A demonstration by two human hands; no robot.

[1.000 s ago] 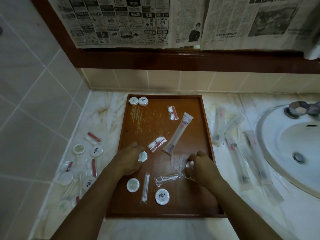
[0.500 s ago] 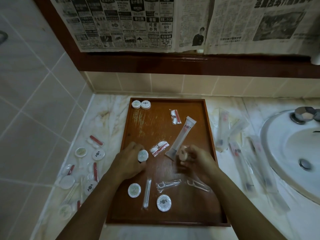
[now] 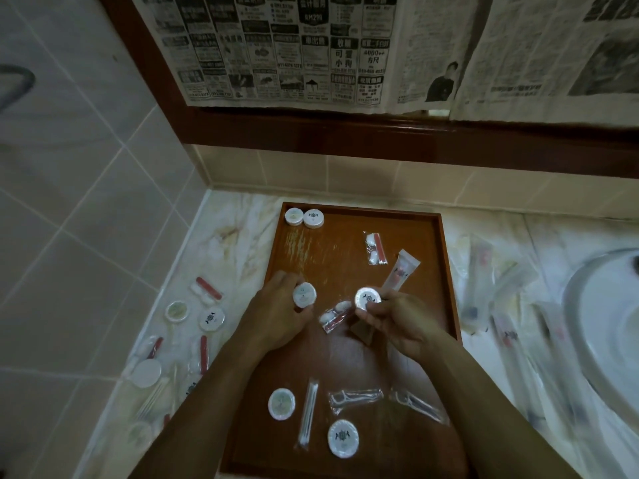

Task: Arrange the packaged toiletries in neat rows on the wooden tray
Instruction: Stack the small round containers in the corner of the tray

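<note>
Both hands hold round packets above the wooden tray (image 3: 446, 271) on the marble counter (image 3: 228, 257).

The left hand (image 3: 276, 319) pinches a round packet (image 3: 304, 294); the right hand (image 3: 397, 319) grips another disc (image 3: 368, 299), above the tray's middle. Two discs (image 3: 304, 217) sit far-left; floss picks (image 3: 356, 398), a swab packet (image 3: 307, 413) and more discs (image 3: 343, 438) lie near.

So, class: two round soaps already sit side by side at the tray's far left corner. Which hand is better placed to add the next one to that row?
Left. The left hand holds a round soap on the tray's left side, nearer the corner pair. The right hand, also holding one, sits further right.
</note>
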